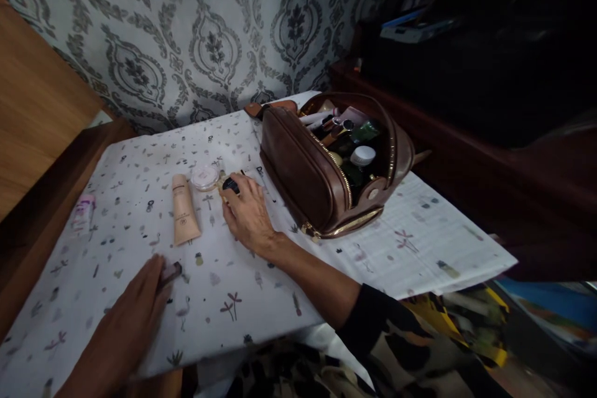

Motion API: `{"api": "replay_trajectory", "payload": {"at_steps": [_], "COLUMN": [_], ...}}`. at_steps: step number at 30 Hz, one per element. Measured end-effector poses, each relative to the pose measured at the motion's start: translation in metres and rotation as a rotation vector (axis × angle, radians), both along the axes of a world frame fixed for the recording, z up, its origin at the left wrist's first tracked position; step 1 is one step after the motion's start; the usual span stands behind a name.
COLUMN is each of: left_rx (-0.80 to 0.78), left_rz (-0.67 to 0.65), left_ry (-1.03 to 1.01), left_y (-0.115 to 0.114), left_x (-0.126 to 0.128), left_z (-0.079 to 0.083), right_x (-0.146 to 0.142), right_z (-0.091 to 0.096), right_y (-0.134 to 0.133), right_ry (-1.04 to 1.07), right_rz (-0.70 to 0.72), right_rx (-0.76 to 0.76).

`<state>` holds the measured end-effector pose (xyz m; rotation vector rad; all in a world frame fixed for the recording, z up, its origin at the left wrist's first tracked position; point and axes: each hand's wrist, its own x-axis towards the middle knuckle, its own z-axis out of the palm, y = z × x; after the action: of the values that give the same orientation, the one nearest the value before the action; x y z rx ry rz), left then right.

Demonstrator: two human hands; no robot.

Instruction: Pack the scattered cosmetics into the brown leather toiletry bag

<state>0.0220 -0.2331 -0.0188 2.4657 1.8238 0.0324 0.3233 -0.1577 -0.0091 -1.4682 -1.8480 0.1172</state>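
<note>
My right hand [247, 214] rests on the patterned table cover [140, 199] with its fingers closed round a small dark-capped bottle [230, 185]. Beside it lie a round clear compact [205, 177] and a beige tube [184, 208]. My left hand [133, 317] lies near the front edge, its fingers over a thin dark stick-like item [170, 273]; the grip is partly hidden. An open brown leather toiletry bag [303, 177], full of bottles and tubes, stands just right of my right hand.
A small pink tube [83, 211] lies at the table's left edge. A patterned wallpaper wall [209, 43] is behind. Dark wooden furniture [466, 137] stands to the right, a wooden panel [32, 99] to the left. Printed paper [420, 242] covers the table's right end.
</note>
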Motion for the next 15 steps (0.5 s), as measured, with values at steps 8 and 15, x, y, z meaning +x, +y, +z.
{"api": "replay_trajectory", "payload": {"at_steps": [8,15], "left_rx": [-0.127,0.269], "left_rz": [-0.186,-0.266], "left_ry": [0.072,-0.002], "left_y": [-0.013,0.013], "left_x": [0.04,0.112], "left_z": [0.049,0.039], "right_x": [-0.001,0.002], "right_z": [-0.001,0.004], "right_y": [0.0,-0.001], "right_ry": [0.004,0.023], "right_rz": [0.021,0.017], "right_rx": [0.008,-0.033]}}
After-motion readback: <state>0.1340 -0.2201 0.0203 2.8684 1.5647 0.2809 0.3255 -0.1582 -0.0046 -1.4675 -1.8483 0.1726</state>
